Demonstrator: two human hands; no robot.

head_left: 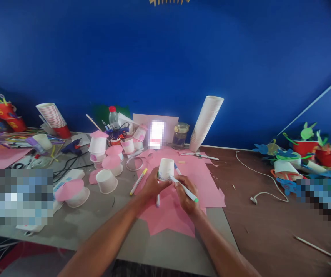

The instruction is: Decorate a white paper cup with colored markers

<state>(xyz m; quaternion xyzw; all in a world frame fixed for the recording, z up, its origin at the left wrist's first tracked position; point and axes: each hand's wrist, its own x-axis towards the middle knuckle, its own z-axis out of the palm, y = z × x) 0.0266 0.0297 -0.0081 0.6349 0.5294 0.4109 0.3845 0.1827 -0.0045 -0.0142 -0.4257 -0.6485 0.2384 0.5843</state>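
Observation:
My left hand (155,182) grips a white paper cup (166,166) that is upside down, with drawn marks near its lower rim. In my right hand (187,192) is a white marker with a green end (190,194), its tip against the cup's side. Pink paper sheets (173,221) lie beneath both hands. A yellow marker (138,181) rests just left of the cup, and a marker with a purplish end (157,201) shows below it. Part of a blue marker (177,168) is visible behind the cup.
White cups with pink paper discs (72,191) and a plain white cup (107,181) stand to the left. A tall leaning cup stack (207,121) and a glass jar (180,135) are at the back. A white cable (265,169) lies right, near red cup crafts (305,148).

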